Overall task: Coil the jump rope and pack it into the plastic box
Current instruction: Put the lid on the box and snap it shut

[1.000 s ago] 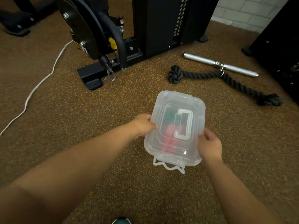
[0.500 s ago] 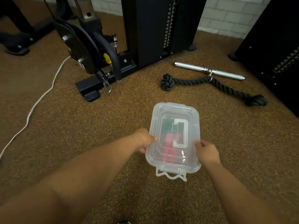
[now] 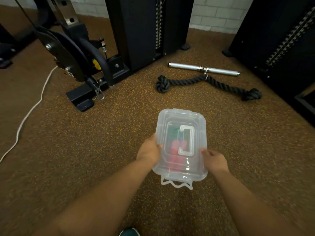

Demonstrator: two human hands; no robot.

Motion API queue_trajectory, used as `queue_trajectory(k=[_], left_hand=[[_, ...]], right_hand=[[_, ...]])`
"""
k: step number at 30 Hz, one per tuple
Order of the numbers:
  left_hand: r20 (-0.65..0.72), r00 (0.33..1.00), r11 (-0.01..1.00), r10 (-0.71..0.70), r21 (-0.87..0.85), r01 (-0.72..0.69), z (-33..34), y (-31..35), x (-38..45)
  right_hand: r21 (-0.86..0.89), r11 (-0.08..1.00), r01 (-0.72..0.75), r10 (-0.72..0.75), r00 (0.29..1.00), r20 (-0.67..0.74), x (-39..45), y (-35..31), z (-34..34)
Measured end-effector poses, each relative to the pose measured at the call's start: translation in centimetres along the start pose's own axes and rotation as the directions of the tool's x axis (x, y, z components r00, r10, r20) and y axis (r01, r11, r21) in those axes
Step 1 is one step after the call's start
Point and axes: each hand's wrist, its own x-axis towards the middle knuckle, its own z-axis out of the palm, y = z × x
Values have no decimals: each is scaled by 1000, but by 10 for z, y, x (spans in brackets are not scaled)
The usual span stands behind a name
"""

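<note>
Above the speckled floor (image 3: 85,150), the lidded plastic box (image 3: 180,145) sits between both hands, long axis running away from the person. Left hand (image 3: 149,151) grips its left edge; right hand (image 3: 215,160) grips its right edge, fingers curled at the rim. Neither hand is nearer. Red and green shapes, presumably the jump rope (image 3: 177,147), show through the lid. A latch (image 3: 176,183) hangs at the near end, seemingly unfastened.
</note>
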Motion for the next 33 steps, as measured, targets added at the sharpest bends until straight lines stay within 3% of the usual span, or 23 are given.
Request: queue_trajectory(k=[5,8,9,11,13,15,22,24,25,26,27,29,31,33], left_hand=[[-1,1000,967,-30,-254,29,5,-3,1],[-31,988,988,152,44,-150,6,-1,-11],[-3,958,941,286,189,-281,7,-3,-17],[179,857,769,483,382,-513,12,-8,-26],[368,811,680,455,445,-583,16,-11,-33],[448,810,650,379,494,-578,20,-10,-36],[416,849,575,325,626,-527,24,-5,-37],[406,847,595,342,605,-530,23,-5,-37],[405,846,602,348,595,-533,23,-5,-38],[407,843,608,352,585,-537,22,-5,-38],[409,840,616,356,574,-540,21,-4,-38],[406,836,629,369,553,-546,22,-5,-38],[407,833,637,374,540,-550,22,-5,-38],[407,831,652,378,521,-551,22,-5,-37]], right_hand=[[-26,1000,-10,10,1000,18,-2,5,-3],[-18,1000,-14,14,999,32,-7,6,0],[0,1000,-16,16,999,42,-10,9,3],[50,998,-38,34,997,65,-16,16,8],[196,971,-138,111,984,142,-21,27,13],[373,882,-287,186,941,284,-27,33,17],[399,841,-366,195,892,408,-30,33,14],[320,906,-278,177,934,310,-29,36,16],[211,967,-146,105,976,191,-31,39,17],[63,997,40,-45,996,82,-36,43,15],[-95,961,260,-259,966,25,-41,49,14],[-401,700,591,-584,797,155,-46,61,11],[-553,509,660,-602,732,319,-44,69,11],[-617,429,659,-598,720,352,-40,73,11]])
